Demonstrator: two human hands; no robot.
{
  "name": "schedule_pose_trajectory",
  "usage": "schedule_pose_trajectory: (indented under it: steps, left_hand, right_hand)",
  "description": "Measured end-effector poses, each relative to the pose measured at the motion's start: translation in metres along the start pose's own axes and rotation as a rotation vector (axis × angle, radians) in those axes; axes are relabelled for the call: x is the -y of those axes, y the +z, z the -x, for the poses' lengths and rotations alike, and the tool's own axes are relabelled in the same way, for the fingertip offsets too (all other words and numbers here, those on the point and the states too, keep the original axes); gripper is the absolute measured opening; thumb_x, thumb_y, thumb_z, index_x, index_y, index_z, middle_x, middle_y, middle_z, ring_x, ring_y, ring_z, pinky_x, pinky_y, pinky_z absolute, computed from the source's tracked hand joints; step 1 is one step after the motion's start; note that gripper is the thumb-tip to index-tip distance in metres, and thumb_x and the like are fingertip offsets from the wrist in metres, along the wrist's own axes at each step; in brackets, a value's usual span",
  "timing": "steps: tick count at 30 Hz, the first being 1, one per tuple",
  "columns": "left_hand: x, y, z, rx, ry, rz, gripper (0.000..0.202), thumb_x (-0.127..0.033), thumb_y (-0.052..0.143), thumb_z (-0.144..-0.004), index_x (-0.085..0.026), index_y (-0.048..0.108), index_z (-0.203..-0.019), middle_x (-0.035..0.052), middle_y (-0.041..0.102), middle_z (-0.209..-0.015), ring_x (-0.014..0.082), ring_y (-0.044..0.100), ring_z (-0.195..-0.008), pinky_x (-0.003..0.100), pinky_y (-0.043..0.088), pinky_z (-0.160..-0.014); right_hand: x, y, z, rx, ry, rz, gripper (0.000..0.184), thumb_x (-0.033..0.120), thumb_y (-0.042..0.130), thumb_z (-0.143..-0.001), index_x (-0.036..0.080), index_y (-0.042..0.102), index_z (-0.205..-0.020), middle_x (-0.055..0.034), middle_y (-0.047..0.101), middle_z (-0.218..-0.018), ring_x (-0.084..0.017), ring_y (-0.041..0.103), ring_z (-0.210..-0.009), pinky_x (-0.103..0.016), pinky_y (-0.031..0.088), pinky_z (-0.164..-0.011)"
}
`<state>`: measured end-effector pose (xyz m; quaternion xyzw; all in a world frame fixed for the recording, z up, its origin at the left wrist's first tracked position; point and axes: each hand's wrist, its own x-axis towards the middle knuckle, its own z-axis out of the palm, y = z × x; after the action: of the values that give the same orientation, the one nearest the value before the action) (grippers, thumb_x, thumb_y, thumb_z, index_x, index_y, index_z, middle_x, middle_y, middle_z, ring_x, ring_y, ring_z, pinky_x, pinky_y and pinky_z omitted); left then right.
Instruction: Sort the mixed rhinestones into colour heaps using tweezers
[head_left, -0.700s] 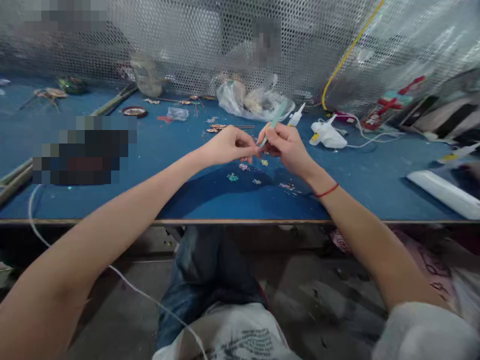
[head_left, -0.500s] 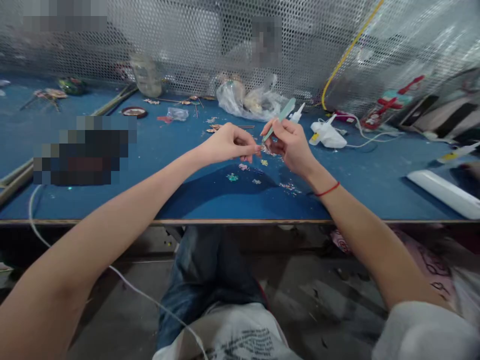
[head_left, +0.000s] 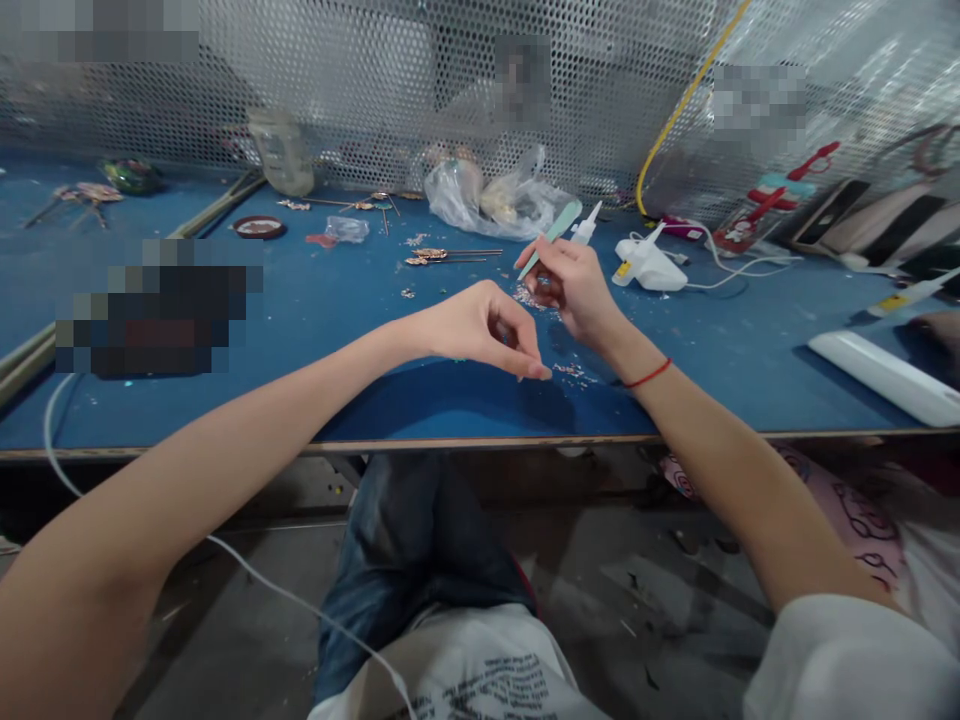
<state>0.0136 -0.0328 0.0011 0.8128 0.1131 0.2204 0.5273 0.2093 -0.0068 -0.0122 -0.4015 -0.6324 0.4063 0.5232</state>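
Note:
My right hand (head_left: 574,275) is closed round a pale green pair of tweezers (head_left: 559,222), its tips pointing down toward a scatter of tiny pinkish beads (head_left: 523,296) on the table. Lower and to the left, my left hand (head_left: 501,335) is bent into a pinch, thumb and forefinger together. Whatever lies between those fingertips is too small to make out. Right beside them is a second scatter of tiny beads (head_left: 574,374). The left hand covers most of the small coloured flower-shaped clusters; only a bit of green (head_left: 459,359) shows under it.
Gold hairpin-like sticks (head_left: 450,256) lie behind my hands, before a clear plastic bag (head_left: 457,195). A white glue gun (head_left: 651,262) with a cable stands at right, near a long white case (head_left: 885,375). At left are a jar (head_left: 281,155) and a round brown lid (head_left: 259,227).
My left hand has moved down and slightly right, away from the tweezers' tips, and now covers the coloured clusters. The right hand stays nearly in place with the tweezers.

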Motion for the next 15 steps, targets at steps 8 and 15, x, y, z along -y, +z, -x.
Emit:
schedule_pose_trajectory:
  steps: [8,15]
  left_hand:
    - [-0.006,0.018,0.0,0.318,-0.029,0.011,0.03,-0.04,0.067,-0.094,-0.016,0.085,-0.092,0.0092,0.079,-0.084,0.0137,0.071,-0.074,0.019,0.056,-0.067]
    - [-0.001,0.013,-0.001,0.133,0.001,-0.062,0.015,-0.03,0.082,-0.08,-0.016,0.082,-0.084,0.0042,0.08,-0.086,0.0102,0.069,-0.074,0.018,0.052,-0.068]
  right_hand:
    - [0.003,0.002,0.0,0.01,0.022,0.04,0.055,0.074,0.067,-0.087,0.02,0.063,-0.076,0.0022,0.05,-0.053,-0.007,0.041,-0.044,-0.022,0.019,-0.036]
    - [0.002,0.001,0.001,0.042,0.014,0.066,0.056,0.075,0.068,-0.085,0.02,0.065,-0.077,0.0018,0.052,-0.054,-0.007,0.043,-0.045,-0.022,0.022,-0.037]
